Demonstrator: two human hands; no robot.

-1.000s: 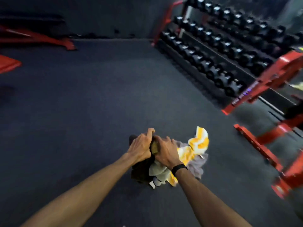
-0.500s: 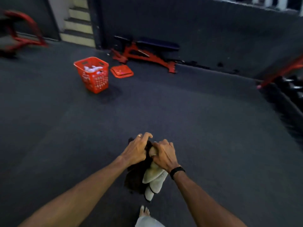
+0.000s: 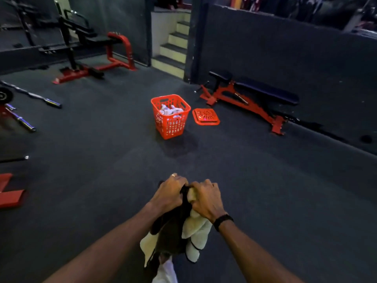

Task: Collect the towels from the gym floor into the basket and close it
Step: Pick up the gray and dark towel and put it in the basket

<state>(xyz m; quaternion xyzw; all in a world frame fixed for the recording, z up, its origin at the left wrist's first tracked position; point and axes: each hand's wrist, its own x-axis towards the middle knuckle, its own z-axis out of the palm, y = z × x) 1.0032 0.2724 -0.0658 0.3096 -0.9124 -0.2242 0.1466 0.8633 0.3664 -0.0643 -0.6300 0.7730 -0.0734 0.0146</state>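
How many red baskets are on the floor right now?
1. The red basket stands mid-floor ahead, open, with pale towels inside; its lid lies on the floor just right of it. None seems hidden.

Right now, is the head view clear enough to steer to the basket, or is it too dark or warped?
Head view: dim but sharp; the red basket and its lid stand out, a soft shadow in front; wide-angle bending at the edges; the dark towel shows little detail.

We see a dark rubbery gym floor [image 3: 81, 160] across the frame; pale concrete steps [image 3: 173, 52] rise at upper centre; a red-framed black-padded bench [image 3: 255, 94] lies upper right against a dark grey wall [image 3: 285, 48]; a red-and-black weight machine [image 3: 81, 50] stands upper left.
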